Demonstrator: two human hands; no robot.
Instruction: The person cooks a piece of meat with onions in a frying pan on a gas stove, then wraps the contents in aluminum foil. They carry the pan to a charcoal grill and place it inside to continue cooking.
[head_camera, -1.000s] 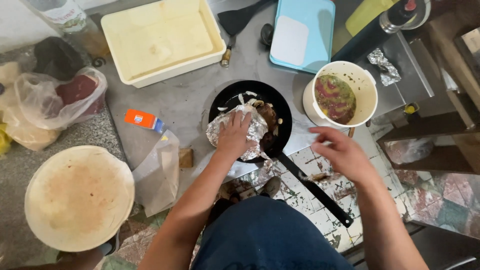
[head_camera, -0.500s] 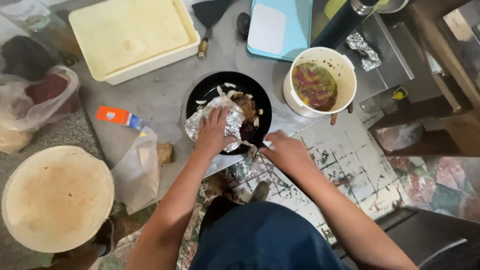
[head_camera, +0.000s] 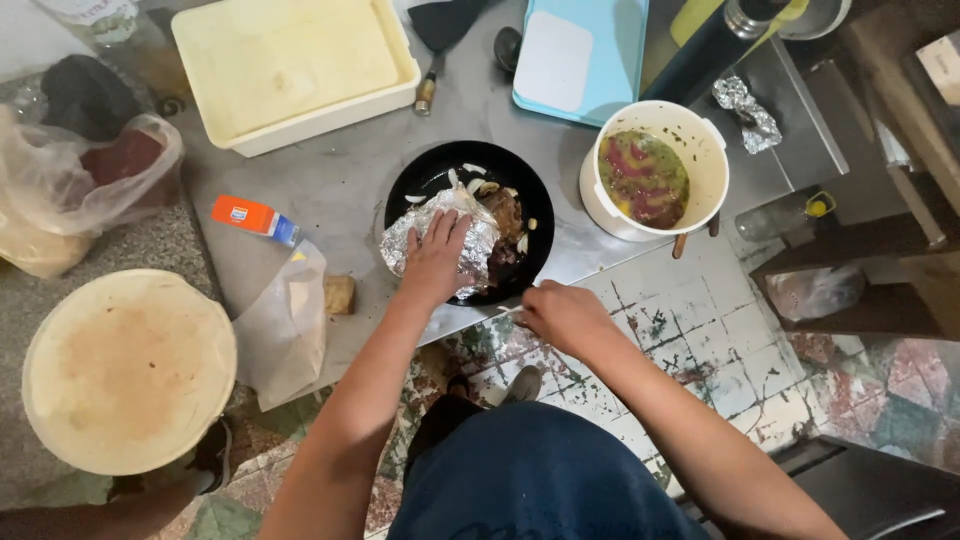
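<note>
Head view: left hand (head_camera: 437, 262) presses flat, fingers spread, on foil (head_camera: 425, 235) in the black pan (head_camera: 440, 175); right hand (head_camera: 565, 318) seems closed around the pan's handle

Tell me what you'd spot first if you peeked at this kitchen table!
First, the black pan in the middle of the table, where the left hand presses on crinkly foil over the food. The right hand grips near the pan's handle at the table edge. Right of the pan stands a white pot of colourful mix, and a big round lid lies far left.
</note>
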